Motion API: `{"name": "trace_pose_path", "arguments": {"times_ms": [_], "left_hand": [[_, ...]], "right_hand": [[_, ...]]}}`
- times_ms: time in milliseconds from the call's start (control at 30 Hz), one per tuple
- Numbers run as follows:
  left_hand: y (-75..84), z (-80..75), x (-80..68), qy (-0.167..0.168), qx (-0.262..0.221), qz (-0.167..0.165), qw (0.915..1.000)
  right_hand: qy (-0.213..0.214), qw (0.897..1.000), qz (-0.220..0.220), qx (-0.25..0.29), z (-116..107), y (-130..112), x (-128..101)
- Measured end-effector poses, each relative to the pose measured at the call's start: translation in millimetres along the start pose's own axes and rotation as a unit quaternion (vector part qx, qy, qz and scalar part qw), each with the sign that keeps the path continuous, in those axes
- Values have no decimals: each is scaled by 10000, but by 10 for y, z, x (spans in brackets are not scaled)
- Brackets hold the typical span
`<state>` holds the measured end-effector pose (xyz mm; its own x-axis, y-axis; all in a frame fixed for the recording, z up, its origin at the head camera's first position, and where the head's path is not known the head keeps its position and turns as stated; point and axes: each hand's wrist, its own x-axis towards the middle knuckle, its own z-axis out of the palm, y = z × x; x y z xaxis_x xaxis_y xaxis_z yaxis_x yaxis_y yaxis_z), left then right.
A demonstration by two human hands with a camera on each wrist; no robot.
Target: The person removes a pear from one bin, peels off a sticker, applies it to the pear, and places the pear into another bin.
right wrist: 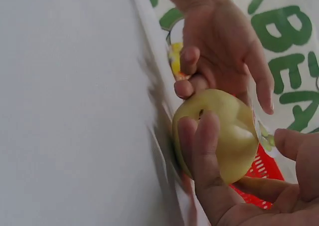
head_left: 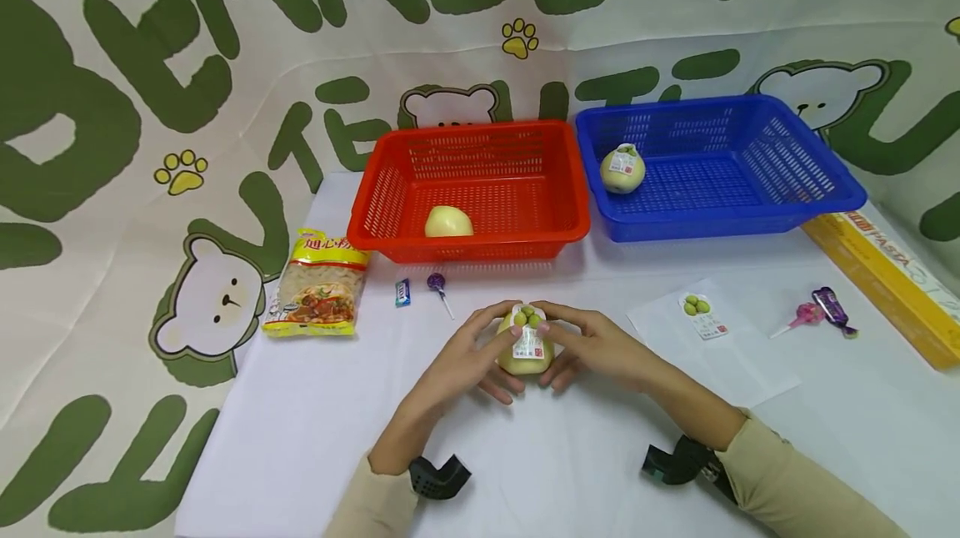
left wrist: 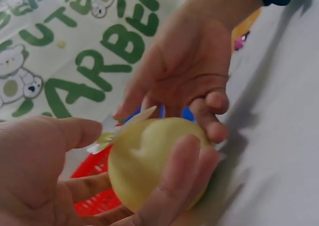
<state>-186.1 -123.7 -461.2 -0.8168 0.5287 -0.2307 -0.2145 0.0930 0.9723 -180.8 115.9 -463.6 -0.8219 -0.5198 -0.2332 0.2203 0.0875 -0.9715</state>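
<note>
Both hands hold a round pale-green fruit point(head_left: 522, 365) above the near middle of the table. On its side facing the head camera is a white label point(head_left: 528, 346) with a picture of green fruit. My left hand point(head_left: 470, 352) curls round the fruit's left side, its thumb at the label's edge. From the right, my right hand point(head_left: 596, 348) grips the fruit, its thumb by the label too. In the right wrist view the fruit point(right wrist: 224, 136) shows a small dark spot, and the label point(right wrist: 265, 138) partly stands off its surface.
A red basket point(head_left: 468, 251) holds one pale fruit point(head_left: 448, 222); a blue basket point(head_left: 697, 225) holds a labelled one point(head_left: 622, 170). A backing sheet point(head_left: 738, 363) carries another label point(head_left: 702, 315). Around lie a food bag point(head_left: 318, 288), lollipops point(head_left: 436, 281), wrapped candies point(head_left: 402, 293) and a yellow box point(head_left: 892, 288).
</note>
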Motion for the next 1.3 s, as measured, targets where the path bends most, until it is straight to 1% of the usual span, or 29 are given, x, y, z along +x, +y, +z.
{"name": "trace_pose_path", "arguments": {"times_ms": [133, 267, 333, 433, 600, 667, 733, 867, 933, 1033, 1167, 1233, 1300], "left_hand": [[-28, 33, 51, -113, -276, -35, 9995], [-16, 63, 96, -383, -525, -101, 9978], [-5, 71, 119, -441, -589, -136, 9972], [-6, 94, 160, -358, -634, -140, 9972], [-66, 158, 230, 31, -611, 73, 9981], [-91, 171, 245, 101, -684, 138, 9975], [-113, 176, 256, 51, -804, 173, 9966], [-133, 184, 285, -222, -975, 202, 9948], [-135, 184, 295, -286, -976, 218, 9946], [-129, 171, 291, -283, -937, 252, 9949], [-127, 140, 255, -379, -805, 202, 9958], [-130, 124, 237, -469, -711, 201, 9962], [-127, 117, 224, -549, -705, 186, 9958]], "right_hand": [[35, 9993, 43, 375, -34, 26, -29], [87, 9987, 17, 499, -39, 51, -51], [148, 9985, 25, 524, -33, 55, -53], [289, 9980, 80, 565, -20, 45, -45], [703, 9956, 178, 595, -7, 23, -28], [827, 9951, 167, 520, -9, 29, -30], [939, 9944, 154, 465, -19, 45, -49], [1091, 9925, 156, 533, -55, 87, -118], [1043, 9928, 105, 577, -73, 105, -143], [874, 9950, -22, 477, -92, 115, -146], [542, 9984, -132, 53, -103, 105, -124], [341, 9993, -159, 42, -105, 101, -115], [238, 9996, -106, 104, -103, 96, -110]]}}
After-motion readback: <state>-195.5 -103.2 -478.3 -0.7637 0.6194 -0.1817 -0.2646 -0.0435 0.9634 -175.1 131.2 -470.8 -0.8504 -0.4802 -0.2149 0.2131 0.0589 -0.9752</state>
